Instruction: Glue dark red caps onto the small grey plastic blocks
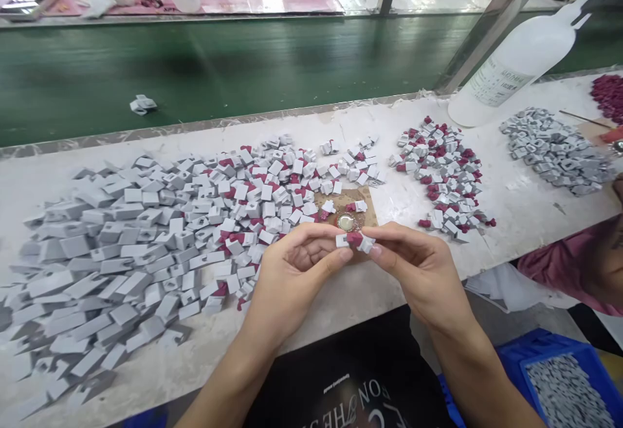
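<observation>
Between my two hands is a small grey-and-maroon plastic piece [355,240]. My left hand [302,269] pinches its grey left end between thumb and forefinger. The light grey right end sits in the fingertips of my right hand [413,266], also pinched. Just behind the piece, a small round dish with pale contents [346,222] rests on a brown patch of board [372,211]. Two more grey-and-maroon pieces lie beside the dish. Left of my hands spreads a large heap of grey plastic blocks [121,253], with maroon parts mixed in toward its right side.
A pile of grey-and-maroon pieces [440,168] lies to the right, and loose grey parts [555,149] farther right. A white squeeze bottle [516,65] stands behind them. Beyond the table runs a green belt [219,65]. A blue crate [520,356] holds small grey parts, near another person's sleeve [564,259].
</observation>
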Demonstrator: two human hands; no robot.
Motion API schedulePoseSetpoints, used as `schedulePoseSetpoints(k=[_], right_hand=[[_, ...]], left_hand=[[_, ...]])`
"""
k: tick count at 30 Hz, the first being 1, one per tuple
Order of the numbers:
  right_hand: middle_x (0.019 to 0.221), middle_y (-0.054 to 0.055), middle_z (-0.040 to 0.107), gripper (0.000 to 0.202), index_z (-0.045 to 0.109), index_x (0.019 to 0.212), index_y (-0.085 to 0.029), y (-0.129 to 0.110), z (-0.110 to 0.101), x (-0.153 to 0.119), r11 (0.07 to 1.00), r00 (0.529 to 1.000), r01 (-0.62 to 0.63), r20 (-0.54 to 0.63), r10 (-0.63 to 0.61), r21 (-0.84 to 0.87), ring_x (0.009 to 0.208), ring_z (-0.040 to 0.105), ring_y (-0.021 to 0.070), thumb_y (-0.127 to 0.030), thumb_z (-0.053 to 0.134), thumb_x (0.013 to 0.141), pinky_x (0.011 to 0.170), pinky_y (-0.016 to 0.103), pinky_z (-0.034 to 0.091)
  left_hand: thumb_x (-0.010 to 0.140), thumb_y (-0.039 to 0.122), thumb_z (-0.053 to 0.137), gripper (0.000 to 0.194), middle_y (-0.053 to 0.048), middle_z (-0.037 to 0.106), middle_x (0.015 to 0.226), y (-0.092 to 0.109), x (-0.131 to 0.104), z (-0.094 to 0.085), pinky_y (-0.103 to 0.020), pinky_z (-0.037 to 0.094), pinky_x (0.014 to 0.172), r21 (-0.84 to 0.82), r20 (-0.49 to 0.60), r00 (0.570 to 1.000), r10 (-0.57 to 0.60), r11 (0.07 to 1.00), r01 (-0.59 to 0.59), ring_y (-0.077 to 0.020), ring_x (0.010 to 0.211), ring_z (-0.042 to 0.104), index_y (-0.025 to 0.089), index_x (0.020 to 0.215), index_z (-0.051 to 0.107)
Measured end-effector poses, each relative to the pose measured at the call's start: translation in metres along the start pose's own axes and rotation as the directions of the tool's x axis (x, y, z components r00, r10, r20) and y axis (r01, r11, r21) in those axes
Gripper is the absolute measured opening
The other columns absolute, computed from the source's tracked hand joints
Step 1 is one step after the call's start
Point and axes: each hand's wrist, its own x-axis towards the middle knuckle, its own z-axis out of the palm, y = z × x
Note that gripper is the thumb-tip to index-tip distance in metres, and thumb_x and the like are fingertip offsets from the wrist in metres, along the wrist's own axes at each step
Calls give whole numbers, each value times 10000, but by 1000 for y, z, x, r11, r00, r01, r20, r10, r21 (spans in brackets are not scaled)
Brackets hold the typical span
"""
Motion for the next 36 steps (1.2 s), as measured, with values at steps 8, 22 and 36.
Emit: schedulePoseSetpoints(k=[8,22,36], right_hand=[[1024,21,912,155,971,1113,-358,-5,-5,5,1000,988,-24,156,20,21,956,863,192,-263,953,992,868,312,713],[1357,91,869,357,901,1356,-312,-37,-55,93,640,969,183,29,-243,-746,1150,800,330,-211,744,1052,1080,579,656],[1147,120,903,282,896,1186,-220,-23,-82,143,691,970,117,-68,-234,-713,987,821,294,-413,790,1010,894,489,682]], left_hand=[[903,228,1016,124,-19,907,965,15,1,-6,-217,726,838,91,91,996,-4,996,-4,-180,897,879,275,985,935],[923,374,938,145,-95,867,948,99,93,-28,-352,631,690,758,71,978,198,627,-182,-292,841,800,261,1010,907],[829,162,980,298,-139,790,1003,112,278,-51,-479,616,877,751,-444,883,155,602,272,-300,950,738,198,775,689]])
